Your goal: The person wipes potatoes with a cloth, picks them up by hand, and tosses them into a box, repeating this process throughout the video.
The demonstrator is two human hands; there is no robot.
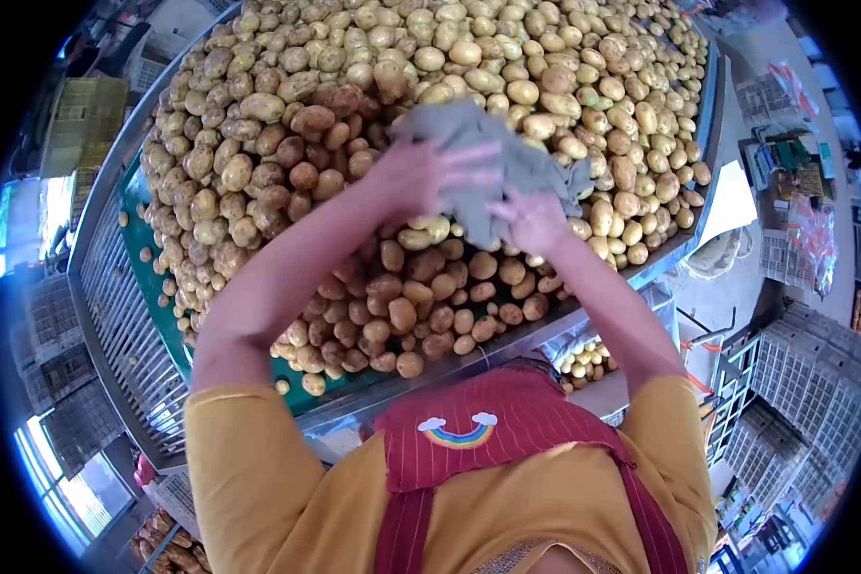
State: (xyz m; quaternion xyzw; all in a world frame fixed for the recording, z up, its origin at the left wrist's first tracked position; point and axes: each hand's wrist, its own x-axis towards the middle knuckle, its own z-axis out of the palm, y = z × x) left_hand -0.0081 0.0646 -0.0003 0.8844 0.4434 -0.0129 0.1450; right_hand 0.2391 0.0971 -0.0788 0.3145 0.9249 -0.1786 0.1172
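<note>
A grey cloth lies bunched on a large heap of potatoes, and both of my hands are at it. My left hand rests on the cloth's left side with its fingers stretched out and blurred by motion. At the lower right edge of the cloth, my right hand has its fingers bent into the fabric. Darker, browner potatoes lie under my forearms, while paler yellow ones surround them.
A green surface shows under the heap at the left, beside a metal slatted rack. The metal edge runs in front of my apron. Stacked plastic crates stand at the right, with more potatoes below the edge.
</note>
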